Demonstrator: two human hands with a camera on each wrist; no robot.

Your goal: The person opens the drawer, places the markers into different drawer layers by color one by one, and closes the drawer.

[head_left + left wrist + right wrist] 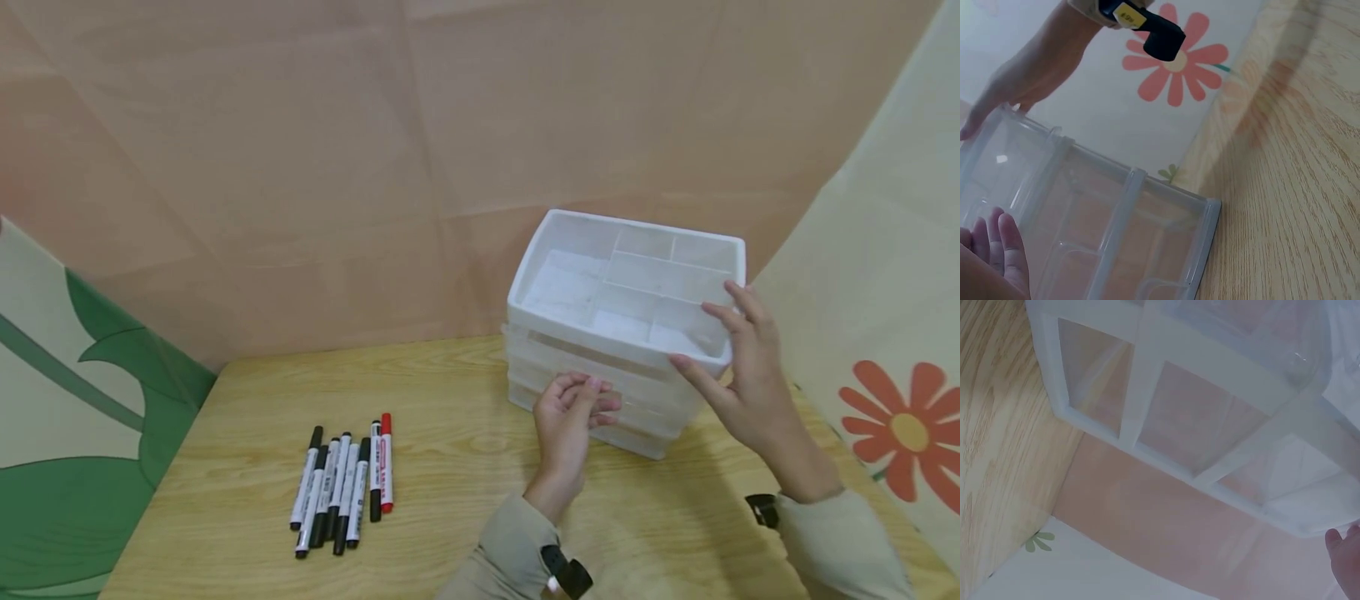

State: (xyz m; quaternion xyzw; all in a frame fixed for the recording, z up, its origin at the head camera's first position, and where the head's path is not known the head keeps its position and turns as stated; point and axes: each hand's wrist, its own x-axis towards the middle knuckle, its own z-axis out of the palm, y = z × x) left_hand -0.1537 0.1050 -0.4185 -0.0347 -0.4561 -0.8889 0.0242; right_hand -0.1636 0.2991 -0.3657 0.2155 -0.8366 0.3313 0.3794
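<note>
A white and clear plastic drawer organizer stands on the table at the right, with a divided tray on top. My left hand is in front of its upper drawers, fingers loosely bent and thumb close to the forefinger. The left wrist view shows this left hand beside the clear drawer fronts; nothing is visible in it. My right hand rests at the tray's front right corner, fingers spread, thumb at the front rim. Only fingertips of the right hand appear at the frame's edge in the right wrist view.
Several black-capped markers and one red marker lie together on the wooden table, left of the organizer. A plain cloth backdrop hangs behind, and a flower-printed sheet borders the right side.
</note>
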